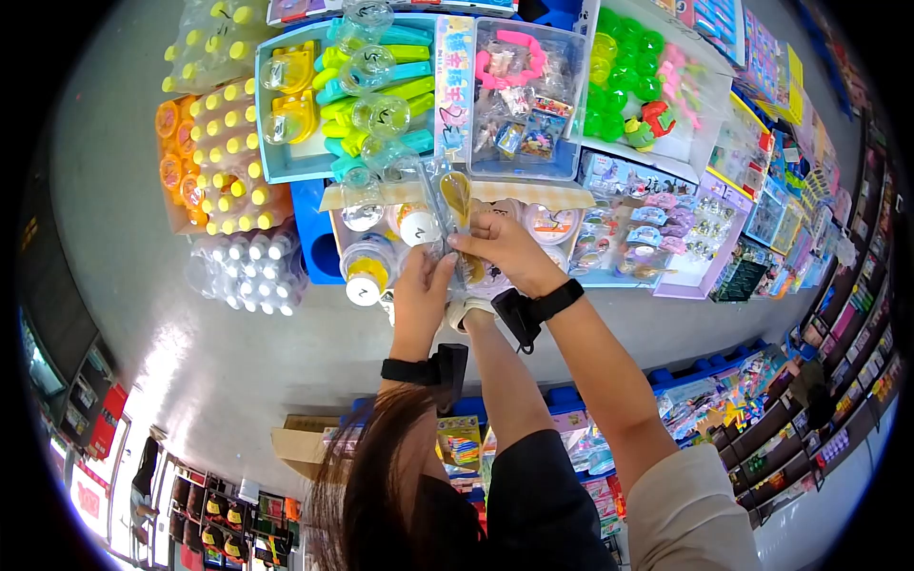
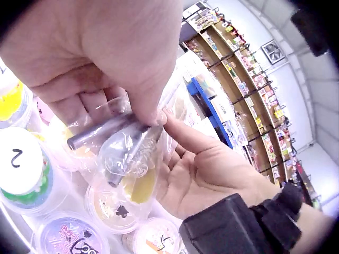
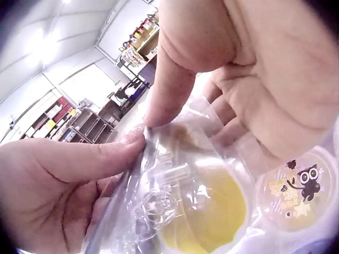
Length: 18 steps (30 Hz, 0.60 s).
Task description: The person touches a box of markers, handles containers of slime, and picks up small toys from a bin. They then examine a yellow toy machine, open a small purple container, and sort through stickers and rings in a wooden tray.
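Note:
A clear plastic bag [image 1: 447,205] hangs between both hands; inside show a grey tube [image 2: 100,131] and something yellow [image 3: 212,211]. The left hand [image 1: 422,290] pinches the bag's edge between thumb and curled fingers. From the other side, the right hand [image 1: 514,252] pinches the same edge, the two thumbs nearly touching. Under the bag stand round tubs with printed lids, among them a white lid marked 2 [image 2: 17,163] and a lid with a black cat [image 3: 299,188].
Beyond the hands stand a light-blue box of bright toys [image 1: 276,162], a clear bin of small packets [image 1: 528,162] and a tray of green balls [image 1: 624,86]. Packs of yellow-capped bottles [image 1: 228,143] are at left. Shelves line the far right.

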Available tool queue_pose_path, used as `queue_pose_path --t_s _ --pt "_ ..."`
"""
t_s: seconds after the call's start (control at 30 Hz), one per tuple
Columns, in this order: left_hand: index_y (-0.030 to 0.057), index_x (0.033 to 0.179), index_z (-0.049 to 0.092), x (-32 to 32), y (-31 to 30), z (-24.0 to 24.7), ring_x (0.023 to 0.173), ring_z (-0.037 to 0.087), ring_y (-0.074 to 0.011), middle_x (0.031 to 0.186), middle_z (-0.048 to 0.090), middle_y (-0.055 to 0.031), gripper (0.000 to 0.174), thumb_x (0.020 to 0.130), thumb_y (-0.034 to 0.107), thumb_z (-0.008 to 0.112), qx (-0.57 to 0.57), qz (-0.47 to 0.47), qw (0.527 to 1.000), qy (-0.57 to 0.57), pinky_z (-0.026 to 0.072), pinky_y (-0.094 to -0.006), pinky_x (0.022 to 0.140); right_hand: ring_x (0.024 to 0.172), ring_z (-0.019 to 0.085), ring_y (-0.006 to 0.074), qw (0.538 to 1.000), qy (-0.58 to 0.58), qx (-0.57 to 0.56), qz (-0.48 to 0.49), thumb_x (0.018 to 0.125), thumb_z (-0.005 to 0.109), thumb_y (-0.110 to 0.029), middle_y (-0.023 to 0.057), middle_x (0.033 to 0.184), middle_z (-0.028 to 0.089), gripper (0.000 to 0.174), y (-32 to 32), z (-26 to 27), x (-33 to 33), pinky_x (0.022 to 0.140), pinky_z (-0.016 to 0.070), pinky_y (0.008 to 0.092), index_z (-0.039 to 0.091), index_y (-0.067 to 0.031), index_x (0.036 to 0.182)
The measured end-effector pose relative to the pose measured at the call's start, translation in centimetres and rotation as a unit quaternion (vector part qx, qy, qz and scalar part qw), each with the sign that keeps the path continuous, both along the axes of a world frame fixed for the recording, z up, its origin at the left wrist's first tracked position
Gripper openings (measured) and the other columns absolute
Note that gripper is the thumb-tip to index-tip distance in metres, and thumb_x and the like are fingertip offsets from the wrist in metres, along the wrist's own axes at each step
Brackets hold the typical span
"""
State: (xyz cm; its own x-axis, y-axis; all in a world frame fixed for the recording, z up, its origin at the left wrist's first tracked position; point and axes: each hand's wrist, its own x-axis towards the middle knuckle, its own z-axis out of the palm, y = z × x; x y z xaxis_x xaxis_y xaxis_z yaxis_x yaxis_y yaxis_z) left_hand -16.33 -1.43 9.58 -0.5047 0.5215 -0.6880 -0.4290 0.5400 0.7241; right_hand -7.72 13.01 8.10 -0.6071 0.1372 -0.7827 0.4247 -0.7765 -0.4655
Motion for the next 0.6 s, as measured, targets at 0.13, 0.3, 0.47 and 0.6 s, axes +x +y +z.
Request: queue_pose_path --t_s 0.13,0.3,0.47,0.6 --pt "-0.0042 0.118 0.052 -0.1 -0.4 0.1 0.089 0.063 -0.0124 0.099 0.067 -0.0133 0.029 0.096 0.014 0.06 0.023 -0.01 1.0 0.004 0.05 -0.0265 0.077 0.083 0.059 0.0063 1.0 0.022 -0.018 0.008 0.092 0.067 -0.018 0.0016 0.096 0.065 0.026 -0.3 0.2 0.2 0.07 0.0467 0.0226 0.061 -0.0001 0.11" --pt "-0.0016 0.121 0.051 -0.7 0.0 0.7 0.094 0.055 -0.0067 0.105 0.062 -0.005 0.027 0.1 0.016 0.054 -0.014 -0.074 0.997 0.014 0.0459 -0.0223 0.079 0.088 0.057 0.0074 0.999 0.023 -0.004 0.035 0.094 0.065 -0.021 0.0025 0.098 0.062 0.029 -0.6 0.4 -0.2 0.074 0.0473 0.024 0.059 0.0002 0.113" --pt "-0.0006 0.126 0.052 -0.6 0.2 0.6 0.1 0.057 -0.0138 0.113 0.061 -0.0098 0.032 0.1 0.018 0.053 0.011 -0.082 0.993 0.079 0.0477 -0.0278 0.083 0.081 0.053 0.0057 0.998 -0.014 0.053 0.043 0.091 0.068 -0.027 0.0004 0.09 0.061 0.032 0.9 0.7 -0.4 0.069 0.0429 0.0231 0.061 0.0014 0.105" --pt "-0.0002 0.125 0.053 -0.4 0.4 1.6 0.104 0.059 -0.0172 0.116 0.062 -0.0107 0.032 0.099 0.018 0.054 0.008 -0.056 0.99 0.129 0.0482 -0.0295 0.085 0.089 0.059 0.0107 0.977 -0.037 0.134 -0.159 0.091 0.068 -0.026 0.0047 0.096 0.066 0.034 5.0 0.1 0.1 0.081 0.0468 0.0264 0.062 0.0007 0.112"
